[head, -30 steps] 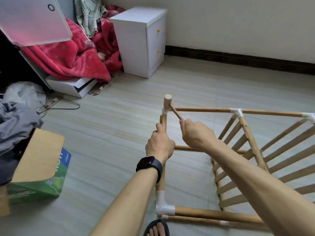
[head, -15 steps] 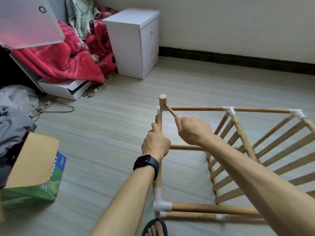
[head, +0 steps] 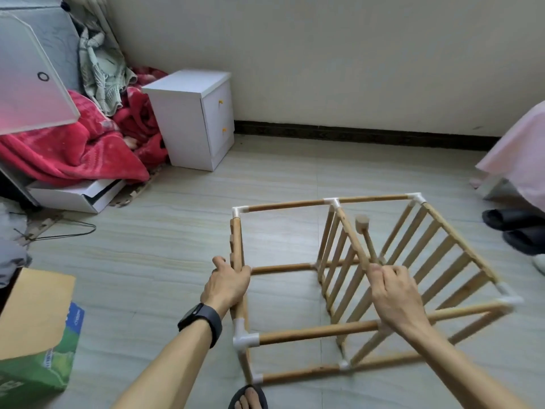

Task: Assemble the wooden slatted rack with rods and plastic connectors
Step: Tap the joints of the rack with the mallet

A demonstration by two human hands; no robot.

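Observation:
The wooden slatted rack [head: 298, 204] stands on the floor, its rods joined by white plastic connectors [head: 243, 338]. Two slatted panels rise at its middle and right. My left hand [head: 228, 283] grips the slatted end panel [head: 236, 240] at the rack's left, below a white corner connector [head: 237, 211]. My right hand [head: 393, 293] holds the handle of a small wooden mallet [head: 363, 228], whose head points up over the middle of the rack. My right forearm crosses the near top rod [head: 315, 332].
A white bedside cabinet [head: 191, 119] stands against the wall at the back left, beside red blankets [head: 73, 152]. A green cardboard box [head: 38, 332] sits at the near left. Dark slippers [head: 516, 228] and pink fabric [head: 519, 152] lie at the right. My sandalled foot [head: 249, 398] is below the rack.
The mallet has come away from the left corner connector and swung right over the rack's middle. My left hand keeps its grip on the left end panel. The view has pulled back and right.

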